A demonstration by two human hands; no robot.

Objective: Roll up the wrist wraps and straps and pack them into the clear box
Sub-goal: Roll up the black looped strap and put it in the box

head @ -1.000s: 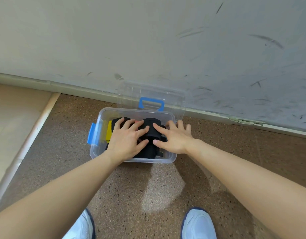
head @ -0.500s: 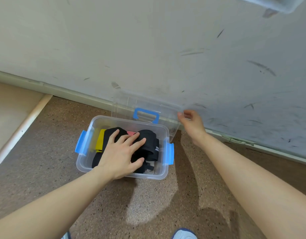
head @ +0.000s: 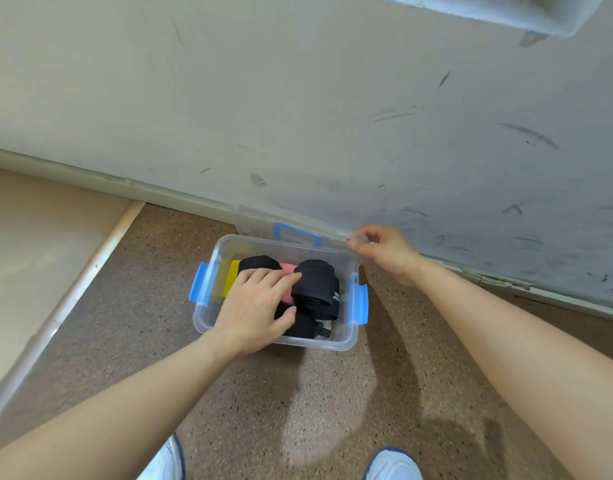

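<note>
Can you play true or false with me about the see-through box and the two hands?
1. The left hand lies flat on the rolled wraps in the clear box. True.
2. The lid is snapped shut on the box. False: it stands open behind the box, by the wall.
3. The right hand pinches the lid's edge. True.
4. Everything in the box is black. False: a yellow piece and a pink piece show too.
5. The box sits on a table. False: it sits on the speckled floor.
</note>
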